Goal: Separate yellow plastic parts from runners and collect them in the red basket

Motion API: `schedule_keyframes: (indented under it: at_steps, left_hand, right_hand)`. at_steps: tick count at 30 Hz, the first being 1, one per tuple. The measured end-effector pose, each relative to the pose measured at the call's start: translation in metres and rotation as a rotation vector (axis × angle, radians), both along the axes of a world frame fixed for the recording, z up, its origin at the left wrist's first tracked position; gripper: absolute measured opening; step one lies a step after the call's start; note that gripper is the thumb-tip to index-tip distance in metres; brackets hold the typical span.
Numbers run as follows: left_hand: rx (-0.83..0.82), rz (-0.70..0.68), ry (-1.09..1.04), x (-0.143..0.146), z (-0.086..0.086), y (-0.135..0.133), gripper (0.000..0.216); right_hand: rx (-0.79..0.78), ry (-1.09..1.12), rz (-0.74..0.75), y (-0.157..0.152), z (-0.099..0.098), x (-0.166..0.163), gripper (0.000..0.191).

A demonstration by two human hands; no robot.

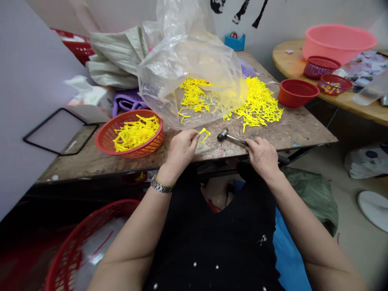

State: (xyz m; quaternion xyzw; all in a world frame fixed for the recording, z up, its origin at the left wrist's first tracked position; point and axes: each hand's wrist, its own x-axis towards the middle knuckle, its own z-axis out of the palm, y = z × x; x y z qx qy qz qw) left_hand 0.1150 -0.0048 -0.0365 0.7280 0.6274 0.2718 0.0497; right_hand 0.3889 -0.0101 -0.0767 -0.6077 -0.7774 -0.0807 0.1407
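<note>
Between the thumb and fingers of my left hand point(183, 150) is a small yellow plastic piece point(205, 135) with a bent, bracket-like shape, held just over the table's front edge. My right hand point(262, 155) is closed around the handle of a small hammer point(236, 139), whose dark head points left toward the yellow piece without touching it. Beyond the hands, a loose pile of yellow plastic pieces point(257, 103) lies on the worn table point(306, 131). More of them sit in and under a clear plastic bag point(163, 87). An orange-red basket point(100, 141) to the left holds many similar pieces.
A red bowl point(297, 93) stands at the table's right edge. Behind it, a round wooden table point(287, 60) carries a pink basin point(338, 42) and small baskets. A black wire frame point(39, 141) leans at left; a blue tape dispenser point(235, 41) stands at the back.
</note>
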Motion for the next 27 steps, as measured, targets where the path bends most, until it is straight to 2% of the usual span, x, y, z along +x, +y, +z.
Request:
schedule_keyframes:
  at_steps: [3, 8, 11, 14, 16, 18, 20, 22, 24, 27]
  left_hand:
    - [0.116, 0.057, 0.029, -0.017, 0.018, -0.011, 0.022]
    - [0.285, 0.285, 0.087, -0.072, 0.049, -0.01, 0.023]
    - [0.366, 0.444, 0.124, -0.107, 0.055, -0.002, 0.021]
    - [0.431, 0.524, 0.109, -0.119, 0.053, 0.002, 0.026]
    - [0.458, 0.483, 0.094, -0.11, 0.048, 0.003, 0.029]
    - [0.446, 0.347, 0.092, -0.089, 0.043, 0.005, 0.026]
    - [0.357, 0.18, 0.094, -0.064, 0.037, 0.012, 0.025]
    - [0.255, 0.102, 0.13, -0.042, 0.03, 0.025, 0.026]
    - [0.161, 0.091, 0.193, -0.026, 0.024, 0.042, 0.028]
    - [0.029, 0.152, 0.304, -0.016, 0.017, 0.072, 0.032]
  right_hand:
    - [0.005, 0.026, -0.001, 0.005, -0.001, 0.002, 0.031]
    - [0.004, 0.083, -0.005, 0.013, -0.004, 0.006, 0.028]
    - [0.008, 0.116, 0.004, 0.015, -0.006, 0.008, 0.028]
    - [0.021, 0.13, 0.009, 0.015, -0.009, 0.008, 0.028]
    - [0.036, 0.136, 0.013, 0.014, -0.011, 0.008, 0.029]
    - [0.051, 0.141, 0.016, 0.013, -0.013, 0.008, 0.029]
    - [0.066, 0.141, 0.011, 0.013, -0.015, 0.007, 0.03]
    - [0.08, 0.132, 0.004, 0.012, -0.017, 0.007, 0.031]
    - [0.093, 0.118, -0.001, 0.011, -0.018, 0.006, 0.031]
    - [0.106, 0.092, -0.01, 0.01, -0.019, 0.005, 0.032]
